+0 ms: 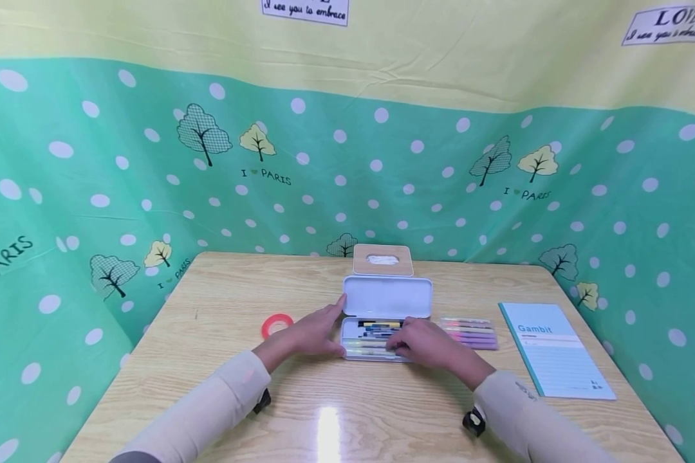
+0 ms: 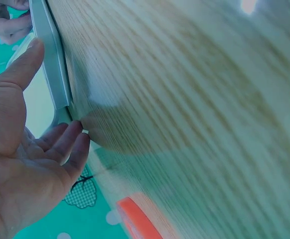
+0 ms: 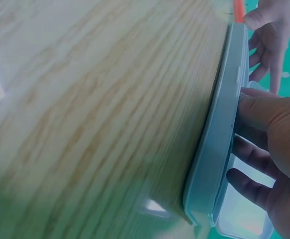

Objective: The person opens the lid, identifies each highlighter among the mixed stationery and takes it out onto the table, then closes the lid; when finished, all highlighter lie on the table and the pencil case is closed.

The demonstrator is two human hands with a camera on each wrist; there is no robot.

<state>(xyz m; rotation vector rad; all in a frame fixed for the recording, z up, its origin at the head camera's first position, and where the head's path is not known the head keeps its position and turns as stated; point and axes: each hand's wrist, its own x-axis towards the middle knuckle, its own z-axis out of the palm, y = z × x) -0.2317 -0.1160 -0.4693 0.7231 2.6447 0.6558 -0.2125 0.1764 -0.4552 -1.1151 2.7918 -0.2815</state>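
A white pencil case (image 1: 388, 297) lies on the table with its lid raised at the back. Inside it are several pens (image 1: 376, 333), and light-coloured ones (image 1: 363, 348) lie along the front. My left hand (image 1: 315, 331) is at the case's left end, thumb against the front corner and extended fingers up beside the lid. My right hand (image 1: 430, 344) reaches over the front rim into the right part of the case. In the right wrist view, the case wall (image 3: 216, 129) hides that hand's fingertips, so whether they pinch a pen is not visible.
Right of the case lies a row of pink and purple pens (image 1: 477, 339). A blue Gambit notebook (image 1: 556, 360) is farther right. A red tape roll (image 1: 270, 320) sits left of the left hand. Behind the lid stands a tissue box (image 1: 402, 257).
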